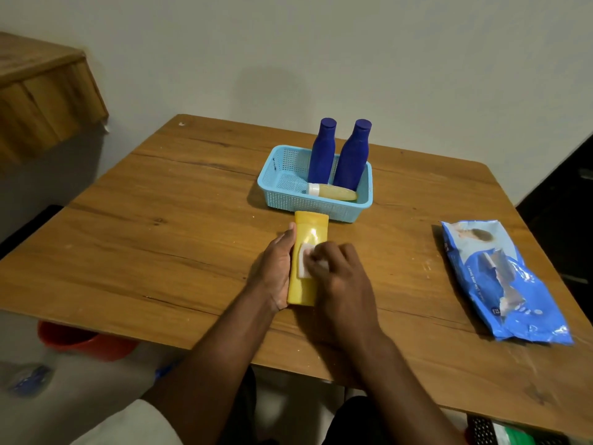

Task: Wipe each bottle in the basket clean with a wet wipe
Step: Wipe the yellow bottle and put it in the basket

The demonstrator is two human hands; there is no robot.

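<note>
Head view shows the left hand gripping a yellow bottle just before the blue basket on the bench. Right hand presses a white wipe onto it, fingers closed. Two blue bottles stand inside; a small yellow bottle lies there. Wipe packet lies well right.

A wooden tabletop with dark grain lines and pale scuffs was seen set against a plain grey wall. A wooden shelf was mounted on the wall at the upper left. Below the tabletop's left edge, a red bucket was partly shown on the floor, and a blurred blue object was seen nearby. A dark opening was seen at the right.
</note>
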